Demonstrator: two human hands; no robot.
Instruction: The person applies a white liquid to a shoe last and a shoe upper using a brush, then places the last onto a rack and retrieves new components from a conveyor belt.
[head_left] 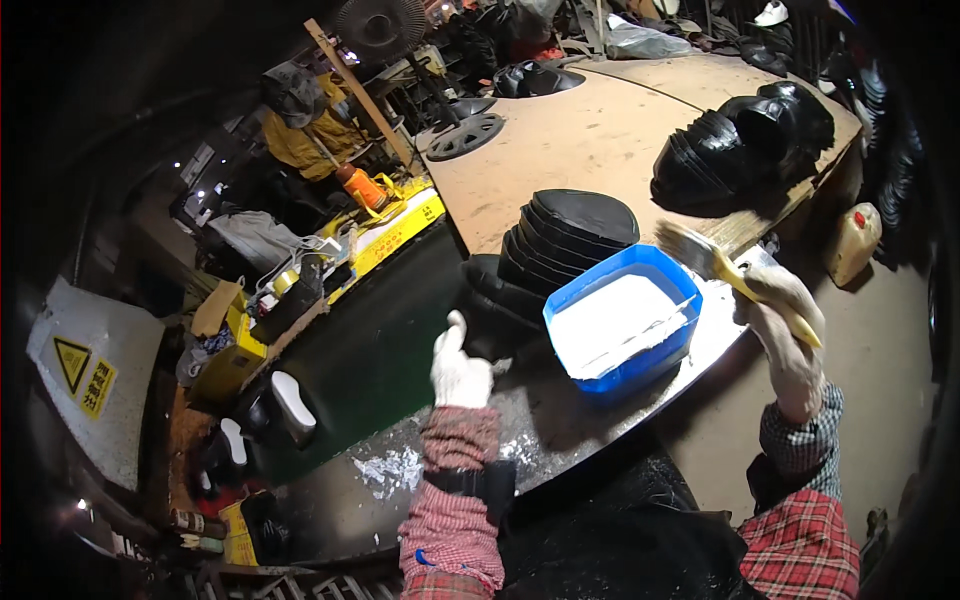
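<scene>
My left hand (462, 374), in a white glove, is over the dark bench, one finger stretched forward and the thumb apart. It lies beside dark pieces at the foot of a stack of black curved sheet-like pieces (578, 225); whether it touches them is hard to make out. My right hand (790, 318), also gloved, is closed around the yellowish handle of a flat paintbrush (735, 275). The brush's bristles point left, beyond the right rim of a blue tub (640, 368). White liquid (618, 312) is in the tub, and a thin white-coated strip lies across it.
Black molded pieces (715, 160) stand on the tan tabletop (570, 135) beyond. White residue (390, 470) marks the metal bench edge. Shoes with white soles (292, 405) lie left on the dark belt. A fan (382, 28) stands behind; a yellowish jug (855, 243) is on the floor right.
</scene>
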